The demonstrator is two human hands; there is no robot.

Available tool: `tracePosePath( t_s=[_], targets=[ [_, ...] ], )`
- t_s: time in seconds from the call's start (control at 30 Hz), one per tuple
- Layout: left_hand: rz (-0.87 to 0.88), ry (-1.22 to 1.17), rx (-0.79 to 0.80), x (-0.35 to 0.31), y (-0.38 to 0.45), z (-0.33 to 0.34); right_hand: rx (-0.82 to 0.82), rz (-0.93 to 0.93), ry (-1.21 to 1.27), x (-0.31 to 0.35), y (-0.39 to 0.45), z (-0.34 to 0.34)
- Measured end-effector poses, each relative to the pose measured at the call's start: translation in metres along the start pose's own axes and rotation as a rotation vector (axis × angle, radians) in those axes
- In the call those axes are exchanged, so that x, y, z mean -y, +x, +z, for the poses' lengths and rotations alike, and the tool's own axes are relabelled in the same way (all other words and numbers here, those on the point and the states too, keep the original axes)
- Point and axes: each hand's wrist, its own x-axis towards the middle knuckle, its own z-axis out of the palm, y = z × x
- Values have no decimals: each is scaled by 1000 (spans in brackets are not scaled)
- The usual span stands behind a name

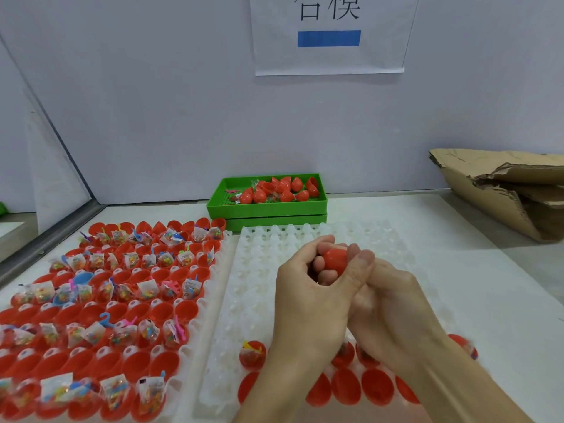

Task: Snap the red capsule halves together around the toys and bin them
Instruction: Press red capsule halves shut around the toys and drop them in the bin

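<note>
**Now: one red capsule clasped in two hands over the white tray**

Both hands meet above the right-hand white tray (305,239). The left hand (308,288) curls its fingers round a single red capsule (335,260), thumb arched over the top; the right hand (387,297) grips the same capsule from the other side, its thumb lying across the left hand's base. Only part of the capsule's shell shows between the fingers, so whether its halves are fully closed cannot be told.

Two white trays lie side by side on the table (488,285). The left tray (213,270) is packed with open red halves (158,312), too many to count surely; many hold small clear toy packets (146,261), and one blue half (81,278) sits among them. The right tray is mostly bare sockets; near its front edge stand one filled half with a toy (252,355) and a row of about four empty red halves (346,387), others being hidden by the forearms.

Two green bins (265,209) are stacked against the back wall, well apart from the hands. The upper one holds roughly ten red capsules (283,189), heaped toward its right side. One torn cardboard box (500,190) lies at the far right, and one paper sign (329,35) hangs on the wall.
</note>
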Motion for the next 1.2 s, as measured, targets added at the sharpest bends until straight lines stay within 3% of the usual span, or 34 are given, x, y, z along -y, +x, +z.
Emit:
tracePosePath(
  t_s=[0.23, 0.4, 0.53, 0.8, 1.07, 1.2],
  targets=[
    [9, -15, -14, 2, 0, 0, 24, 7, 13, 2, -1, 2],
    [2, 30, 68, 2, 5, -6, 75, 57, 17, 10, -3, 3],
    [117, 157, 145, 1, 7, -15, 71, 77, 50, 10, -3, 3],
    [226, 301, 108, 3, 10, -19, 11, 147, 37, 7, 0, 1],
    [125, 57, 40, 1, 15, -21, 34, 185, -144, 16, 1, -4],
    [82, -44, 16, 2, 17, -22, -101, -23, -402, 16, 2, -4]
  ],
)
